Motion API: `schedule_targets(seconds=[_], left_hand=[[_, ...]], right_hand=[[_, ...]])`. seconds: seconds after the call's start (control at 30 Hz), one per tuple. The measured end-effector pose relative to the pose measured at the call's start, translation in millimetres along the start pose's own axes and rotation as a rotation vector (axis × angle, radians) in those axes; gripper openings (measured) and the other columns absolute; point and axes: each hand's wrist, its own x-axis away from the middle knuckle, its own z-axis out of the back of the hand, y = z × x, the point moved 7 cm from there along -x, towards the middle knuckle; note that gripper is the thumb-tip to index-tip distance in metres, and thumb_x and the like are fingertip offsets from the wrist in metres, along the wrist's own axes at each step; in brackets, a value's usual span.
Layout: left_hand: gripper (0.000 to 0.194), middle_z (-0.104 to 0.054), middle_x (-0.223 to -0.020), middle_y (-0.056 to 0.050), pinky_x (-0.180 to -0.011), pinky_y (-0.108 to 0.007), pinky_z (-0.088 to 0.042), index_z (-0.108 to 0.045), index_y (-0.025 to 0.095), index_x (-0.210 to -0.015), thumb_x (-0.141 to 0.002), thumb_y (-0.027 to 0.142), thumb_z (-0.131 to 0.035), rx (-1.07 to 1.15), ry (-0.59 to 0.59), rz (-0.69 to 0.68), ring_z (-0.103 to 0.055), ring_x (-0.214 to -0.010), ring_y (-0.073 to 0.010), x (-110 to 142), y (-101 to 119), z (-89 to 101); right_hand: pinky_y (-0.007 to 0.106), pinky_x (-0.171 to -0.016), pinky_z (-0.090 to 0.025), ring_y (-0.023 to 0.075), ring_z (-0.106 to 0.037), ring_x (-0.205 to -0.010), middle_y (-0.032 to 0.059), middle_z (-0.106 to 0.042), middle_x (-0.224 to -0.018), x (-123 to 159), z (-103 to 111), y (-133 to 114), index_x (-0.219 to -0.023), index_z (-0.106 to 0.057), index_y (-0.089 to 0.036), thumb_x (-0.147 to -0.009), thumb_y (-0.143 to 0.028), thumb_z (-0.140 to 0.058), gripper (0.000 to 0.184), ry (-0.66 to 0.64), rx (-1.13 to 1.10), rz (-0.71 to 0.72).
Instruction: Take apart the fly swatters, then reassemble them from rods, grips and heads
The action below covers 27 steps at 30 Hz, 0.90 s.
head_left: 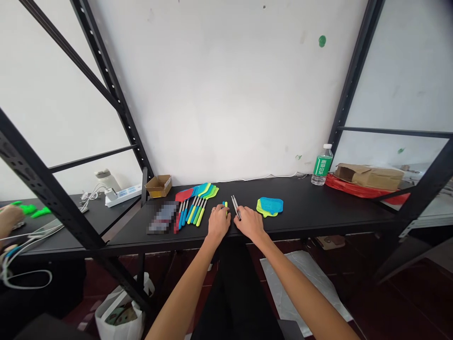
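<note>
Close to the front edge of a black table (304, 215), two bare hands work side by side, just apart from each other. The left hand (218, 221) appears to be grasping the handles (226, 205), one blue and one yellow, whose tips poke out beyond its fingers; the rest of them is covered, so I cannot tell how firmly they are held. The right hand (249, 221) has its fingers curled over the near ends of thin metal rods (234, 202), which point away toward the wall (226, 94). Whether it pinches them or only presses them onto the tabletop cannot be told.

Just beyond the right hand, on its right, a blue head (271, 205) of plastic mesh lies partly over a yellow-green head (265, 211). Left of the left hand, swatters (197, 213) lie in a fanned row, heads toward the wall; past them come a blurred item (162, 218) that I cannot make out and a small cardboard box (158, 186).

The rods look smooth and slim, so a loose hold could let one slip, and with the edge so near it might roll to the floor. A wide sweep of the right hand could knock the overlapping heads apart, while a leftward swing of the left could disturb the row. Handles gripped together may also slide against each other if the fingers relax.
</note>
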Motion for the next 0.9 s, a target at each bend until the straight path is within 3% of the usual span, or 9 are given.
schedule_targets(seconds=[0.13,0.27,0.43,0.67,0.8,0.9], left_hand=[[0.029,-0.062,-0.120,-0.010,-0.090,-0.034,-0.044,-0.070,0.021,-0.114,-0.096,0.029,-0.049,-0.045,0.054,0.005,-0.057,-0.107,-0.0256,0.8,-3.4,11.0],[0.027,-0.063,-0.114,-0.013,-0.092,-0.040,-0.042,-0.068,0.018,-0.112,-0.092,0.030,-0.052,-0.245,0.139,0.159,-0.056,-0.109,-0.0303,4.3,-30.9,35.1],[0.026,-0.065,-0.104,-0.017,-0.085,-0.041,-0.044,-0.063,0.011,-0.105,-0.091,0.031,-0.054,-0.379,0.035,0.299,-0.063,-0.101,-0.0321,10.1,-60.5,43.9],[0.025,-0.069,-0.091,-0.018,-0.079,-0.035,-0.047,-0.063,0.009,-0.100,-0.097,0.020,-0.041,-0.366,-0.125,0.309,-0.068,-0.096,-0.0298,8.0,-56.9,30.1],[0.027,-0.071,-0.093,-0.017,-0.075,-0.033,-0.048,-0.062,0.011,-0.109,-0.097,0.018,-0.039,-0.325,-0.139,0.262,-0.069,-0.093,-0.0286,9.9,-48.0,29.5],[0.029,-0.072,-0.093,-0.016,-0.074,-0.033,-0.048,-0.061,0.011,-0.115,-0.098,0.019,-0.039,-0.306,-0.127,0.244,-0.070,-0.091,-0.0287,13.4,-43.0,30.4]], right_hand=[[0.029,-0.069,-0.042,0.0246,-0.068,-0.088,0.0079,-0.068,-0.100,0.2,-0.2,0.3,-0.115,-0.062,-0.021,-0.094,-0.034,-0.054,0.026,0.020,-0.004,-0.004],[0.030,-0.070,-0.042,0.0253,-0.068,-0.088,0.0079,-0.065,-0.102,0.6,0.1,-0.7,-0.119,-0.062,-0.021,-0.093,-0.043,-0.055,0.034,0.022,-0.001,-0.001],[0.030,-0.070,-0.042,0.0245,-0.067,-0.087,0.0089,-0.063,-0.102,1.4,-0.4,-1.2,-0.119,-0.061,-0.021,-0.096,-0.045,-0.053,0.034,-0.010,0.003,0.006],[0.028,-0.067,-0.040,0.0236,-0.067,-0.084,0.0070,-0.065,-0.099,1.9,-0.3,-1.9,-0.116,-0.063,-0.023,-0.094,-0.041,-0.054,0.030,0.015,0.009,0.026],[0.028,-0.064,-0.039,0.0247,-0.068,-0.082,0.0063,-0.069,-0.092,0.4,-2.3,0.6,-0.109,-0.062,-0.021,-0.092,-0.028,-0.053,0.021,0.021,0.028,0.002],[0.029,-0.062,-0.039,0.0261,-0.069,-0.079,0.0069,-0.070,-0.088,-0.5,-3.8,4.9,-0.112,-0.062,-0.019,-0.090,-0.024,-0.051,0.025,0.028,0.043,-0.051]])
